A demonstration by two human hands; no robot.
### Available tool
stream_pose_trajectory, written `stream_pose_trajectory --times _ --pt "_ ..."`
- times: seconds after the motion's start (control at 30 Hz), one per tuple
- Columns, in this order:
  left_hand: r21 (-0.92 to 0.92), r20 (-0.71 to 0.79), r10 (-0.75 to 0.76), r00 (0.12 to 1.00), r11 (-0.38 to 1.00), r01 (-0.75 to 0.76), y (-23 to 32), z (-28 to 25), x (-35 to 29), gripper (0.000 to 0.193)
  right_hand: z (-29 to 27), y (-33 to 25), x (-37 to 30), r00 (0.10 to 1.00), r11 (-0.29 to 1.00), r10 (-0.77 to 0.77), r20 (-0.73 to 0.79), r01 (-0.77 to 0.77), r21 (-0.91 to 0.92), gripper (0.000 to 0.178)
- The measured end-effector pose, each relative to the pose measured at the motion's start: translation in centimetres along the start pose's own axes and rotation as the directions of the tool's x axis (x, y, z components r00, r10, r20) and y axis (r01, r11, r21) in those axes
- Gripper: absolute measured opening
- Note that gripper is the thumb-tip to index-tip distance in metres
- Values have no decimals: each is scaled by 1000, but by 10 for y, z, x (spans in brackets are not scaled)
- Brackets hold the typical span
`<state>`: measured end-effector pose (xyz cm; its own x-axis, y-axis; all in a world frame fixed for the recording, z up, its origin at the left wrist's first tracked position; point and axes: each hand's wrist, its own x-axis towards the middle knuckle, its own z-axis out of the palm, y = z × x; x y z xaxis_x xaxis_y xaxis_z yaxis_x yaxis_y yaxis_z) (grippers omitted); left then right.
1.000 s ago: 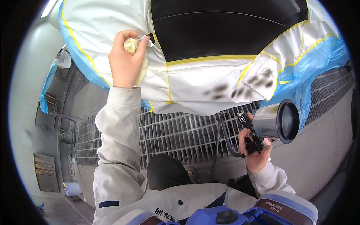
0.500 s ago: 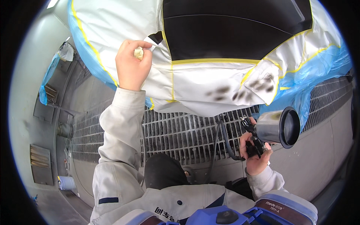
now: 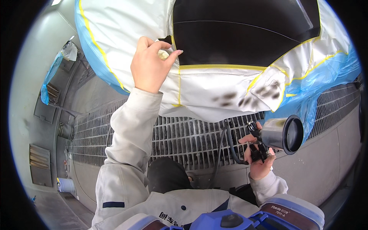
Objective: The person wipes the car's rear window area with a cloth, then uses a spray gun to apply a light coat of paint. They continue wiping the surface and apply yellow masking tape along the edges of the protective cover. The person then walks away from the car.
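My left hand [image 3: 151, 67] is at the left edge of a glossy black panel [image 3: 226, 42] framed by white masking sheet [image 3: 214, 86] and yellow tape [image 3: 222, 67]. Its fingers curl around a crumpled pale-yellow wad [image 3: 163, 54], perhaps tape. Thumb and forefinger reach to the taped border, their tips slightly apart. Just beyond them a small dark gap [image 3: 165, 39] shows in the sheet. Lower right, my right hand [image 3: 260, 161] grips a spray gun [image 3: 258, 143] with a metal cup [image 3: 274, 133], its dark round end facing right. A hose [image 3: 230, 142] runs from the gun.
Dark spray spots mark the sheet at right of the panel. Blue plastic film [image 3: 306, 103] hangs at the right side. Floor grating [image 3: 188, 142] runs below the covered body. A white bucket [image 3: 66, 185] stands at lower left, near the wall [image 3: 28, 96].
My left hand has moved right, toward the panel's border, and thumb and forefinger have come off the sheet's flap. Less of the dark gap shows. The spray gun is slightly lower.
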<state>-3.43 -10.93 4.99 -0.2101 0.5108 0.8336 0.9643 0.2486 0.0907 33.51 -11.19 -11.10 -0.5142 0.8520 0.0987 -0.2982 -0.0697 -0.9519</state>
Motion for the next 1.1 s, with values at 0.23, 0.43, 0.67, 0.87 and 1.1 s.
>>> stream_pose_trajectory --times 0.23,0.43,0.67,0.87,1.1 --pt "-32 41 -45 998 998 46 -1 11 4 28 -4 3 0 999 1000 -17 41 17 9 140" --pt "-156 -17 51 999 986 -53 1 5 6 25 -3 2 1 999 999 -21 30 22 -29 142" --pt "-446 31 -255 966 862 242 -24 -25 -94 13 -7 -7 -3 1000 1000 14 17 -14 -26 146" --pt "-346 583 -619 526 397 850 -26 13 -212 23 -2 -4 1 999 1000 29 -20 -29 -7 141" --pt "-590 481 -702 526 185 786 -23 43 -219 28 5 5 3 1000 1000 -4 0 4 -30 137"
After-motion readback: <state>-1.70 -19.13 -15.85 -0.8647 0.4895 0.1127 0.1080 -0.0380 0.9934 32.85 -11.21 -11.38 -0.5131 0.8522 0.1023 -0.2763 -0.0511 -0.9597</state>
